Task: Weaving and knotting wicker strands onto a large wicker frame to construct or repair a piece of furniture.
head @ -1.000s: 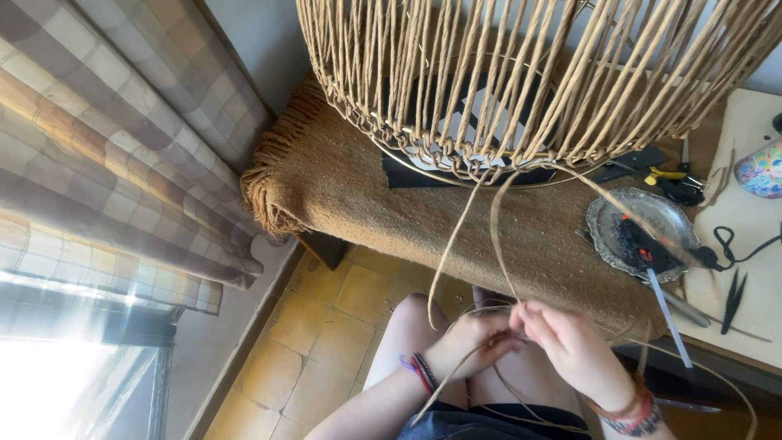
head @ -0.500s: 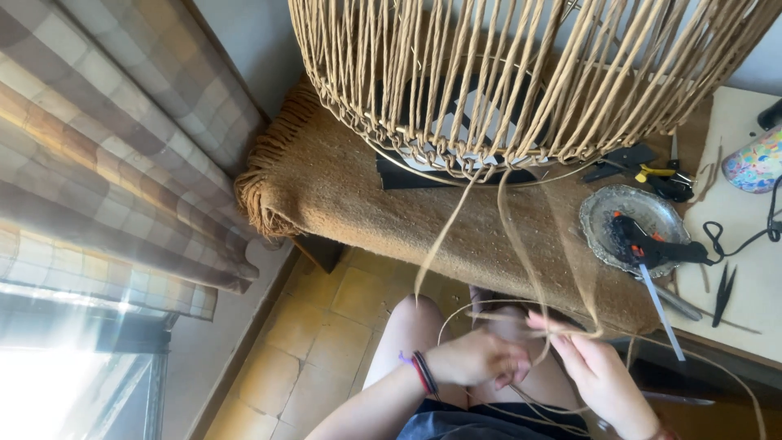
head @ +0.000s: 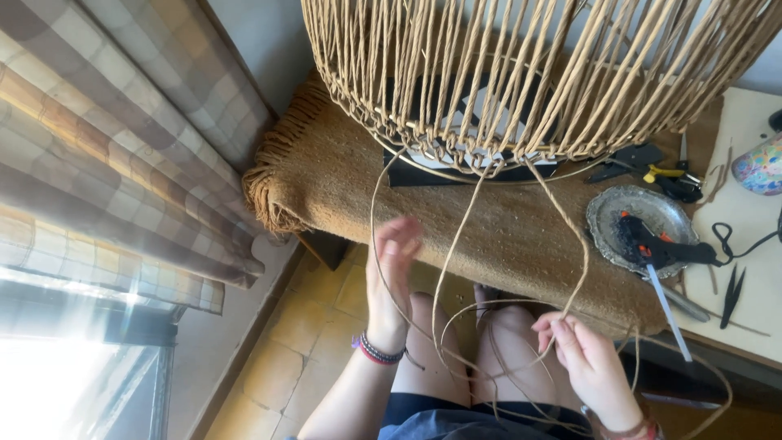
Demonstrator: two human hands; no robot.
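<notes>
Pinched between thumb and fingertips of the right hand (head: 588, 358) is a long cane strand (head: 446, 269), so that grip is closed on it. By contrast, the left hand (head: 391, 277) is raised with its fingers spread, a loose grip with the strand running just past the palm; whether it touches is too blurred to tell.

Judging by this, the step in hand is drawing slack through and sorting the loops over the knees before working the strand into the basket frame (head: 521, 81). That next move calls for a steady pull, keeping the loops from tangling.

From the woven lower rim of the frame, which stands on the brown cloth (head: 505, 228) over the bench, the strand hangs down toward the lap; its long axis runs from rim to hands, curling there.
</notes>
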